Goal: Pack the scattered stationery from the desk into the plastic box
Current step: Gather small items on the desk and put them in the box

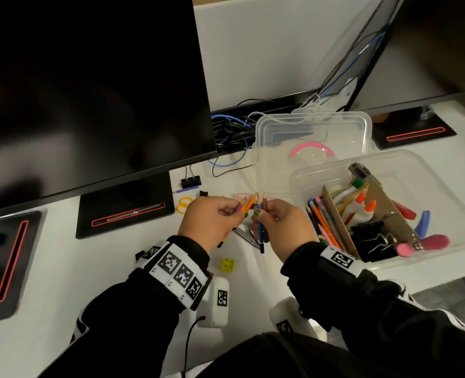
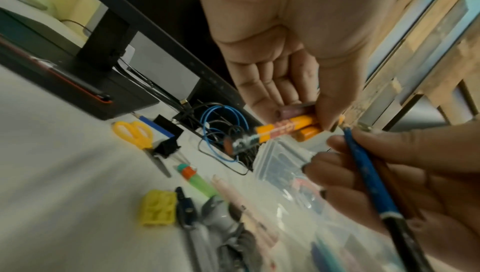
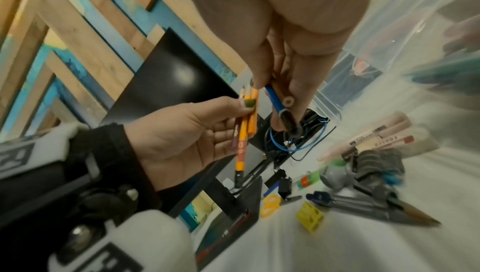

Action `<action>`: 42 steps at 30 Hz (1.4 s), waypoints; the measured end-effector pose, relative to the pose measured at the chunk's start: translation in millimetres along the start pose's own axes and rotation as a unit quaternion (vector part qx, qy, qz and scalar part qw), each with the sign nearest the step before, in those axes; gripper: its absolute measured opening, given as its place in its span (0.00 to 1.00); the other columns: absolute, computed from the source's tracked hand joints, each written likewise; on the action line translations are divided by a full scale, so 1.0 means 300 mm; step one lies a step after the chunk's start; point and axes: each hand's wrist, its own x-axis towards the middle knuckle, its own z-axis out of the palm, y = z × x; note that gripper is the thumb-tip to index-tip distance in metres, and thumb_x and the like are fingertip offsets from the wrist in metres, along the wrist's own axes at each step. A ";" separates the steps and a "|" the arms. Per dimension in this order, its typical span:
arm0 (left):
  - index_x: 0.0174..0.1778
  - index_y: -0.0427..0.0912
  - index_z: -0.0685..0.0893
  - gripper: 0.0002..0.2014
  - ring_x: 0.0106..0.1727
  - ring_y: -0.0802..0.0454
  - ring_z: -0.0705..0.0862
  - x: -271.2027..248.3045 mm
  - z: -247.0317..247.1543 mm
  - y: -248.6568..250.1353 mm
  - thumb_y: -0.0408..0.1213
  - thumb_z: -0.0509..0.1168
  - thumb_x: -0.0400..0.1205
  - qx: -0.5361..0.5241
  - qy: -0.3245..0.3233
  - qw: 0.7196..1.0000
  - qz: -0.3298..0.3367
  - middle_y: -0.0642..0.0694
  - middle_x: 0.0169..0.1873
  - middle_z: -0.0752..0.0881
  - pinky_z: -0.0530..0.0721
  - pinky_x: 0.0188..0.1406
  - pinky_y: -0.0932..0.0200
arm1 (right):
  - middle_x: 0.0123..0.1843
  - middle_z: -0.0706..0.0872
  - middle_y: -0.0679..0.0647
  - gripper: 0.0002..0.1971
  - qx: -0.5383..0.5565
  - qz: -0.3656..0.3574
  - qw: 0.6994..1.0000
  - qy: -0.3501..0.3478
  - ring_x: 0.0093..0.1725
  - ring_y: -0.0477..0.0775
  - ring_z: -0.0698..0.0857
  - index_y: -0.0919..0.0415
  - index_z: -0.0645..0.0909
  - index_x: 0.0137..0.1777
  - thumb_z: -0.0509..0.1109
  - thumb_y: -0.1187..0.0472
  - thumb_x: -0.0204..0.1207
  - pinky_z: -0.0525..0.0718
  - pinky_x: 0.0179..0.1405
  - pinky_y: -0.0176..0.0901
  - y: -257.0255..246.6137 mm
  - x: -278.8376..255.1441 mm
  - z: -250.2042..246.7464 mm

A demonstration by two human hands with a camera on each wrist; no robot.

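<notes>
Both hands hover above the desk's middle, just left of the clear plastic box (image 1: 302, 178). My left hand (image 1: 215, 218) pinches a small bunch of orange pencils (image 1: 249, 203), tips pointing up, also visible as orange pencils (image 3: 246, 120) in the right wrist view. My right hand (image 1: 283, 222) grips a blue pencil (image 1: 260, 233) together with a brown one; the blue pencil (image 2: 369, 179) crosses the left wrist view. Under the hands lie grey pens (image 1: 246, 236), pink markers (image 3: 374, 132), a green glue stick (image 2: 197, 181) and a yellow sharpener (image 1: 228, 265). The box holds pens, glue bottles and binder clips.
The box's clear lid (image 1: 312, 140) with a pink handle leans behind it. Yellow scissors (image 1: 183, 204), a black binder clip (image 1: 190, 181) and cables (image 1: 231, 132) lie near the monitor (image 1: 89, 91). Black monitor bases (image 1: 125, 214) sit left and at the back right.
</notes>
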 end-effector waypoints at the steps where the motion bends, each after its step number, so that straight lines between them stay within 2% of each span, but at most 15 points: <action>1: 0.49 0.41 0.90 0.08 0.30 0.62 0.83 0.003 0.008 0.022 0.32 0.72 0.75 -0.020 0.002 1.000 0.000 0.53 0.31 0.87 0.80 0.35 0.76 | 0.42 0.89 0.59 0.06 0.010 -0.004 1.000 -0.008 0.43 0.57 0.91 0.59 0.81 0.46 0.63 0.65 0.81 0.89 0.49 0.56 -0.015 -0.003 -0.015; 3: 0.48 0.42 0.91 0.07 0.27 0.64 0.82 0.009 0.024 0.066 0.31 0.72 0.75 -0.059 0.001 0.998 -0.006 0.55 0.28 0.86 0.81 0.36 0.75 | 0.43 0.89 0.62 0.08 0.029 -0.006 0.999 -0.020 0.43 0.61 0.90 0.54 0.79 0.42 0.64 0.64 0.81 0.89 0.46 0.61 -0.036 -0.003 -0.049; 5: 0.47 0.44 0.91 0.07 0.27 0.64 0.82 0.015 0.036 0.107 0.32 0.72 0.76 -0.086 0.005 0.996 -0.012 0.52 0.26 0.86 0.83 0.36 0.71 | 0.43 0.89 0.63 0.05 0.039 -0.012 0.999 -0.024 0.41 0.62 0.90 0.55 0.78 0.44 0.65 0.63 0.81 0.90 0.43 0.59 -0.061 -0.003 -0.091; 9: 0.47 0.43 0.91 0.06 0.27 0.59 0.83 0.023 0.080 0.195 0.33 0.72 0.76 -0.140 -0.004 0.989 -0.040 0.46 0.27 0.87 0.85 0.37 0.64 | 0.35 0.89 0.55 0.05 0.095 -0.007 0.994 -0.048 0.30 0.49 0.89 0.59 0.81 0.44 0.66 0.66 0.80 0.90 0.31 0.43 -0.092 0.003 -0.206; 14: 0.44 0.44 0.91 0.05 0.39 0.42 0.89 0.022 0.172 0.298 0.33 0.73 0.75 -0.224 -0.010 0.970 -0.096 0.43 0.35 0.91 0.89 0.43 0.53 | 0.34 0.88 0.59 0.07 0.109 0.030 0.991 -0.076 0.30 0.52 0.88 0.62 0.84 0.40 0.68 0.67 0.79 0.89 0.32 0.46 -0.116 0.039 -0.352; 16: 0.43 0.42 0.90 0.05 0.35 0.45 0.88 0.022 0.211 0.338 0.30 0.72 0.75 -0.243 -0.017 0.964 -0.103 0.41 0.34 0.91 0.88 0.39 0.53 | 0.38 0.87 0.62 0.06 0.096 0.054 0.990 -0.092 0.35 0.57 0.88 0.63 0.83 0.41 0.68 0.65 0.79 0.89 0.37 0.50 -0.120 0.067 -0.413; 18: 0.44 0.38 0.89 0.05 0.31 0.53 0.87 0.023 0.248 0.371 0.26 0.71 0.75 -0.264 -0.026 0.958 -0.108 0.43 0.32 0.90 0.87 0.32 0.61 | 0.40 0.88 0.62 0.04 0.063 0.071 0.988 -0.121 0.40 0.59 0.88 0.62 0.83 0.43 0.69 0.65 0.78 0.88 0.43 0.53 -0.121 0.095 -0.466; 21: 0.43 0.34 0.88 0.05 0.30 0.53 0.86 0.036 0.300 0.404 0.24 0.73 0.73 -0.274 -0.020 0.953 -0.129 0.42 0.32 0.88 0.88 0.32 0.60 | 0.39 0.89 0.62 0.02 0.056 0.112 0.979 -0.162 0.37 0.57 0.89 0.64 0.83 0.46 0.69 0.66 0.78 0.89 0.37 0.50 -0.117 0.127 -0.529; 23: 0.44 0.33 0.86 0.07 0.31 0.50 0.87 0.046 0.330 0.412 0.25 0.74 0.72 -0.256 -0.014 0.956 -0.139 0.38 0.35 0.87 0.89 0.34 0.59 | 0.33 0.88 0.60 0.02 0.061 0.133 0.971 -0.189 0.29 0.53 0.89 0.65 0.81 0.46 0.68 0.68 0.78 0.88 0.27 0.44 -0.114 0.142 -0.558; 25: 0.46 0.34 0.84 0.11 0.32 0.46 0.86 0.053 0.353 0.410 0.26 0.76 0.70 -0.224 -0.002 0.963 -0.150 0.36 0.35 0.87 0.88 0.35 0.55 | 0.34 0.87 0.60 0.02 0.058 0.147 0.963 -0.216 0.25 0.51 0.88 0.67 0.80 0.49 0.68 0.69 0.78 0.88 0.24 0.42 -0.108 0.152 -0.574; 28: 0.44 0.34 0.81 0.14 0.28 0.47 0.85 0.057 0.382 0.403 0.26 0.78 0.68 -0.198 0.011 0.966 -0.166 0.38 0.31 0.84 0.88 0.35 0.52 | 0.39 0.88 0.60 0.05 0.033 0.159 0.956 -0.245 0.29 0.50 0.89 0.67 0.81 0.52 0.68 0.68 0.78 0.90 0.30 0.43 -0.089 0.176 -0.590; 34: 0.38 0.32 0.80 0.10 0.24 0.53 0.84 0.049 0.408 0.382 0.22 0.76 0.68 -0.164 0.026 0.972 -0.167 0.40 0.27 0.83 0.89 0.30 0.57 | 0.45 0.88 0.59 0.05 -0.012 0.185 0.935 -0.304 0.41 0.53 0.88 0.64 0.80 0.51 0.69 0.68 0.77 0.89 0.42 0.48 -0.080 0.206 -0.580; 38: 0.36 0.36 0.80 0.10 0.23 0.56 0.83 0.041 0.414 0.373 0.25 0.76 0.69 -0.119 0.026 0.978 -0.169 0.42 0.26 0.84 0.86 0.27 0.61 | 0.55 0.86 0.66 0.15 -0.071 0.197 0.923 -0.324 0.54 0.62 0.87 0.70 0.79 0.60 0.71 0.65 0.76 0.87 0.54 0.60 -0.079 0.221 -0.549; 40: 0.35 0.38 0.79 0.11 0.23 0.57 0.81 0.039 0.416 0.367 0.28 0.77 0.69 -0.063 0.038 0.985 -0.159 0.45 0.27 0.84 0.82 0.23 0.63 | 0.57 0.85 0.66 0.17 -0.108 0.179 0.925 -0.316 0.54 0.62 0.86 0.71 0.78 0.63 0.71 0.65 0.76 0.87 0.53 0.60 -0.077 0.235 -0.531; 42: 0.37 0.40 0.80 0.12 0.24 0.57 0.78 0.040 0.417 0.361 0.31 0.78 0.67 -0.004 0.051 0.988 -0.143 0.45 0.29 0.85 0.82 0.27 0.59 | 0.55 0.84 0.67 0.17 -0.141 0.155 0.932 -0.296 0.47 0.60 0.86 0.71 0.78 0.63 0.70 0.65 0.77 0.89 0.47 0.55 -0.074 0.246 -0.518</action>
